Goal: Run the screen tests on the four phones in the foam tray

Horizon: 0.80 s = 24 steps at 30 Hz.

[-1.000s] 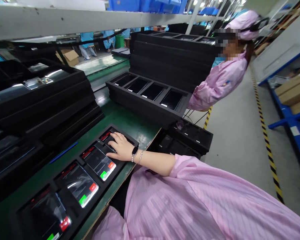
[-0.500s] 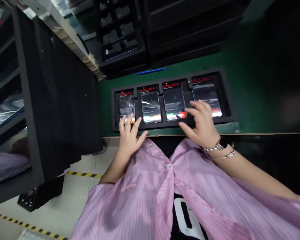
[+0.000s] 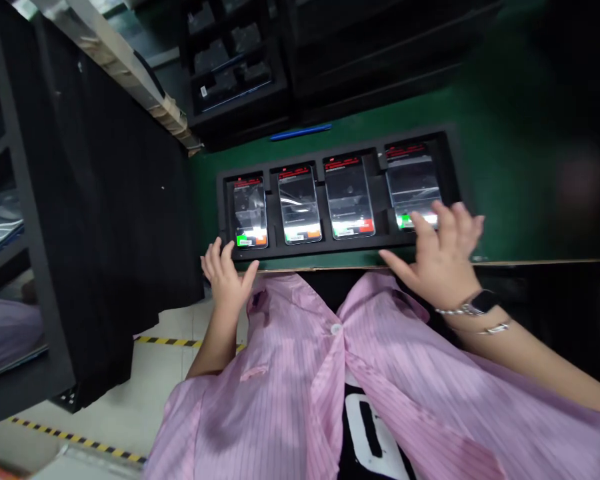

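Observation:
A long black foam tray lies on the green bench, with several smartphones in a row of recesses. Each lit screen shows red text at the top and coloured blocks at the bottom. My left hand is at the tray's front left corner, fingers spread, just outside the leftmost phone. Over the front right part of the tray is my right hand, fingers apart, partly covering the lower edge of the rightmost phone. Between them lie two more phones, a middle-left phone and a middle-right phone. Neither hand holds anything.
A blue pen rests behind the tray on the green bench top. Farther back stand stacked black trays. To the left rises a tall black foam stack. Yellow-black tape marks the floor.
My left hand has moved left off the leftmost phone to the tray's corner. My right hand has shifted right, away from the middle-right phone. The view has moved slightly.

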Tool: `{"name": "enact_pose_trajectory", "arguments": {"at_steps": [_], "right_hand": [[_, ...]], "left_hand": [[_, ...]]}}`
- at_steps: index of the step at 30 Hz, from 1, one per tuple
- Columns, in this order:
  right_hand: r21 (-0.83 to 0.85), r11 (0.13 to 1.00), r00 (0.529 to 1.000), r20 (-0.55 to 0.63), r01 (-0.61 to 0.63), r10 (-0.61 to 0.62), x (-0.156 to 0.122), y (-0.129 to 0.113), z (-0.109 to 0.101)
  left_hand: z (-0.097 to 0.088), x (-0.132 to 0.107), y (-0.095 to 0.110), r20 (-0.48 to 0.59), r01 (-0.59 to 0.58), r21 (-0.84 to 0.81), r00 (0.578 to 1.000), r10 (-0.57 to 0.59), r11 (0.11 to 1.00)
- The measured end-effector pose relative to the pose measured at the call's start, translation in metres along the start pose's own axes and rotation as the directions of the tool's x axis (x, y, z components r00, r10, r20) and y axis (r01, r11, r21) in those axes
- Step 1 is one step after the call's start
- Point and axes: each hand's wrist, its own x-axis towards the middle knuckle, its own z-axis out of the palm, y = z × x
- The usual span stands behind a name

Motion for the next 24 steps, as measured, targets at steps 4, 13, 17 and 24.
{"name": "enact_pose_trajectory", "arguments": {"at_steps": [4, 13, 17, 24], "right_hand": [[0.0, 0.999, 0.997, 0.068, -0.04, 0.04, -0.008, 0.011, -0.008], [0.15, 0.988, 0.999, 0.033, 0.037, -0.042, 0.001, -0.009, -0.007], [0.181, 0.977, 0.993, 0.037, 0.108, -0.116, 0.01, -0.022, 0.0], [0.058, 0.998, 0.98, 0.196, -0.019, 0.007, 0.039, -0.035, -0.003]], "left_hand": [[-0.003, 0.0, -0.012, 0.088, 0.039, 0.031, 0.995, -0.041, 0.999], [-0.006, 0.008, 0.002, 0.125, 0.012, 0.093, 0.992, -0.023, 0.996], [-0.003, 0.014, 0.03, 0.126, -0.141, 0.024, 0.983, 0.137, 0.99], [0.005, 0.051, 0.08, 0.377, -0.194, 0.031, 0.911, 0.168, 0.98]]}}
